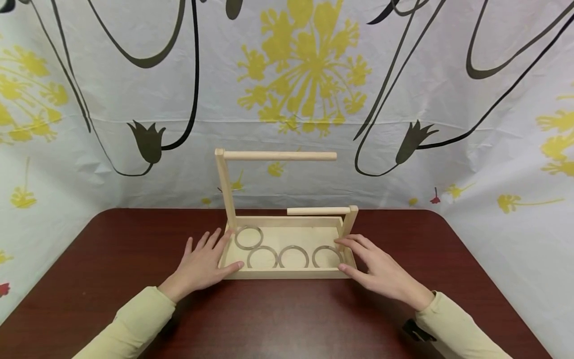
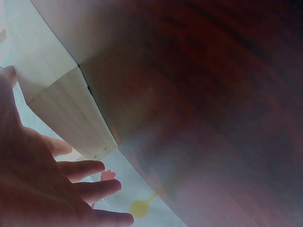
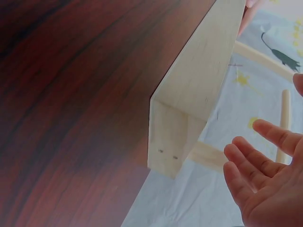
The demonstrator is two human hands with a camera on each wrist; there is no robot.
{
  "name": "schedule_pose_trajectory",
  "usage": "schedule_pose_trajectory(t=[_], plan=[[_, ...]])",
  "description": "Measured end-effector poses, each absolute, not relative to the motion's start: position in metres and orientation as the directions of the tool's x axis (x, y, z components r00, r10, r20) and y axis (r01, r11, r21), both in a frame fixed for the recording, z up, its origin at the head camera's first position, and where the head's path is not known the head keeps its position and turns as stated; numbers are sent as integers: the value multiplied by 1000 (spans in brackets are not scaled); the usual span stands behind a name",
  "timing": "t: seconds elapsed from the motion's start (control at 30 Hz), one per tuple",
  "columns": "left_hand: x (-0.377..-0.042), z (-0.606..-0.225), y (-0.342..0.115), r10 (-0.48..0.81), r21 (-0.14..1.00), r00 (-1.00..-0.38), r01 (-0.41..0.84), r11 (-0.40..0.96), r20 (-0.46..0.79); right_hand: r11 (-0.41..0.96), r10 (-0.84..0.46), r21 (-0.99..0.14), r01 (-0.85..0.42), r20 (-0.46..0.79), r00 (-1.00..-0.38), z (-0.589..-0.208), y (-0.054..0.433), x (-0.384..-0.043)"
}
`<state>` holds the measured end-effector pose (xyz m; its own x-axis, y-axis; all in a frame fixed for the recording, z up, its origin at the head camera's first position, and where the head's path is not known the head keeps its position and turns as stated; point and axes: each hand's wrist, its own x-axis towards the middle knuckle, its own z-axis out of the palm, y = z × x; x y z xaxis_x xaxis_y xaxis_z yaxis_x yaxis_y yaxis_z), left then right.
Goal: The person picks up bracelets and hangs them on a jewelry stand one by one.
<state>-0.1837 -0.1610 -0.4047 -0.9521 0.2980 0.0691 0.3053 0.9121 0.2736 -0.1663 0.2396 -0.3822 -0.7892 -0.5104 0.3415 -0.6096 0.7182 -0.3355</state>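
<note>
A shallow pale wooden tray (image 1: 287, 273) sits on the table, with a tall post and long dowel (image 1: 280, 156) at its left and a shorter post and dowel (image 1: 318, 211) at its right. Several clear rings lie inside: one ring (image 1: 236, 242) at the back left, the others along the front wall, among them a ring (image 1: 307, 257) near the middle. My left hand (image 1: 202, 264) is spread at the tray's left end, thumb over the front corner. At the right end, my right hand (image 1: 381, 267) has its fingers extended, thumb at the front corner and fingertips near the short post.
The dark red-brown table (image 1: 287, 319) extends around the tray. Behind it hangs a white cloth (image 1: 188, 99) with yellow and dark flower prints, which also covers both sides. The long dowel juts over the tray at height, its right end free.
</note>
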Motion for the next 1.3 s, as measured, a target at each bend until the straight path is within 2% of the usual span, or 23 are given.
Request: schedule_pose_trajectory(t=[0.53, 0.9, 1.13, 1.3], plan=[[-185, -404, -162, 280, 295, -960, 275, 915, 27, 651, -572, -390, -651, 311, -759, -391, 216, -178], [-187, -406, -162, 289, 312, -957, 284, 907, 29, 693, -564, -416, -589, 198, -802, -398, 208, -179], [-187, -406, -162, 297, 309, -954, 292, 905, 31, 706, -577, -403, -582, 150, -803, -399, 204, -181], [-187, -406, -162, 295, 318, -955, 288, 904, 25, 686, -609, -405, -604, 135, -782, -401, 202, -186]])
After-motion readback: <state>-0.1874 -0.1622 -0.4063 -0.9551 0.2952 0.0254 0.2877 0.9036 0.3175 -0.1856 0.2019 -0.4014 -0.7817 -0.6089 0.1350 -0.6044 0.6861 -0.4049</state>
